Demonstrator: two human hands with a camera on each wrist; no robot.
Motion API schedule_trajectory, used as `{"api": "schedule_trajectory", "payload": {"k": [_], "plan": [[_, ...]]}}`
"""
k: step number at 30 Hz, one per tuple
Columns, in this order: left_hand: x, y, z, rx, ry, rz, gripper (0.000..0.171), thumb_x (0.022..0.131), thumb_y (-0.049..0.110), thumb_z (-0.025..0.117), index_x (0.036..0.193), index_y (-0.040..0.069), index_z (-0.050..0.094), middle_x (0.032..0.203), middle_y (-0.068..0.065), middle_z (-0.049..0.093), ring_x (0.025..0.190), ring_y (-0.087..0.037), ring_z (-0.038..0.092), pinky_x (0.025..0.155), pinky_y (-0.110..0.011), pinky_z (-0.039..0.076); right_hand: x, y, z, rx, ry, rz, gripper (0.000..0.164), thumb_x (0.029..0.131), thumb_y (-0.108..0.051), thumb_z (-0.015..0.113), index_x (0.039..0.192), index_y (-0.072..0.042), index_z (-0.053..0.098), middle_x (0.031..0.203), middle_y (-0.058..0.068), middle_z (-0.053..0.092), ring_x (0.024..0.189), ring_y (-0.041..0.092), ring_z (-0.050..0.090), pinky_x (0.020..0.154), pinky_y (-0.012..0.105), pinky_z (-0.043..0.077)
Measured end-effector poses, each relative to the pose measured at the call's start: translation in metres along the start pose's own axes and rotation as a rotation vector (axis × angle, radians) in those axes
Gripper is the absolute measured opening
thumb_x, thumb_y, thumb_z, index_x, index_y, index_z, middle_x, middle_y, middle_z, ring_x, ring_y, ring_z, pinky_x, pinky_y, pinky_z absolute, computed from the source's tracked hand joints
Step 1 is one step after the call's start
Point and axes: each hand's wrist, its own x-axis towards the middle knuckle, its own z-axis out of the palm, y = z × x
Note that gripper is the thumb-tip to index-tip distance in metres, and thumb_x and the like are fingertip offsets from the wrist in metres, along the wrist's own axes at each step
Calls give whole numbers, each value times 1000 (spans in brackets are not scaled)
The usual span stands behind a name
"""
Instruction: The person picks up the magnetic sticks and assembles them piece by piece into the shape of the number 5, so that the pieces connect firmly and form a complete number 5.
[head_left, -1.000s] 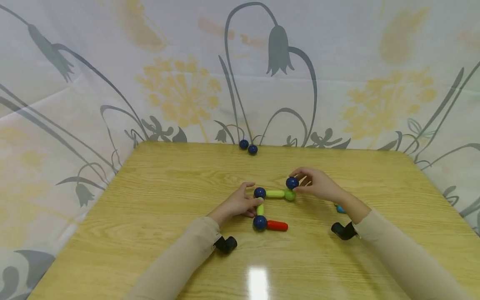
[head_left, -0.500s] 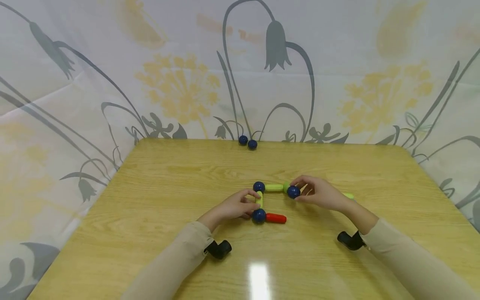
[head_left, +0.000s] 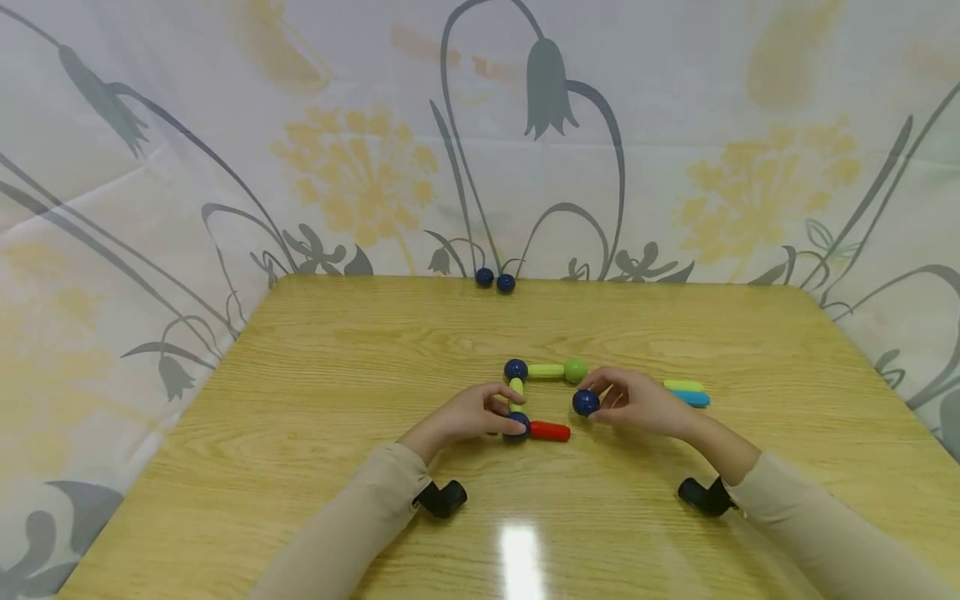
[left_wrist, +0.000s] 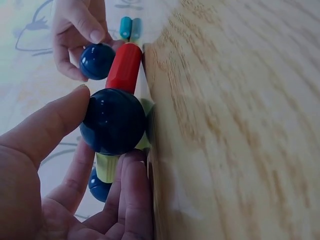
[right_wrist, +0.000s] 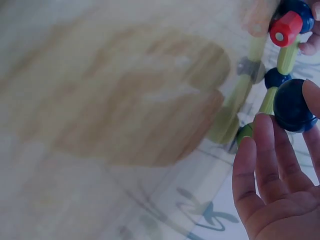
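A partly joined shape of balls and rods lies on the table. Its far side has a blue ball (head_left: 515, 370), a yellow-green rod (head_left: 546, 371) and a green ball (head_left: 575, 371). Another yellow-green rod (head_left: 517, 387) runs toward me to a nearer blue ball (left_wrist: 114, 122), from which a red rod (head_left: 550, 431) points right. My left hand (head_left: 474, 413) holds this nearer ball, thumb on its side and fingers around the ball and rod end. Between thumb and fingers, my right hand (head_left: 639, 405) pinches a separate blue ball (head_left: 585, 403), apart from the red rod's free end.
Beyond my right wrist lie a loose yellow-green rod (head_left: 684, 386) and a blue rod (head_left: 690, 399), side by side. Two more blue balls (head_left: 506, 283) sit at the table's (head_left: 360, 350) back edge, against a flower-patterned cloth (head_left: 660, 192).
My right hand has brought its blue ball from beside the green ball toward me, level nearer the red rod. My left hand has shifted from the yellow-green rod to the nearer blue ball.
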Motion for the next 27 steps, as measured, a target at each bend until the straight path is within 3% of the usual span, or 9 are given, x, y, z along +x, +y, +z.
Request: {"api": "schedule_trajectory", "payload": {"k": [9, 17, 27], "plan": [[0, -1, 2, 3, 33, -20, 35, 83, 19, 73, 115, 12, 62, 108, -8, 58, 99, -19, 54, 72, -31, 51, -7, -2, 3, -27, -31, 19, 33, 83, -16, 73, 113, -10, 60, 97, 2, 61, 80, 15, 58, 73, 29, 51], [1, -4, 1, 2, 35, -25, 35, 83, 21, 72, 116, 13, 62, 111, -7, 59, 106, -21, 53, 79, -34, 49, -10, -2, 4, 36, -113, 45, 33, 81, -14, 74, 110, -8, 58, 95, 3, 60, 81, 16, 57, 70, 29, 51], [0, -4, 2, -12, 41, -28, 36, 83, 20, 72, 117, 13, 62, 108, -6, 60, 102, -20, 54, 77, -33, 49, -8, -3, 7, 54, -156, 2, 31, 81, -10, 73, 108, -8, 57, 97, 4, 60, 83, 17, 59, 72, 29, 51]]}}
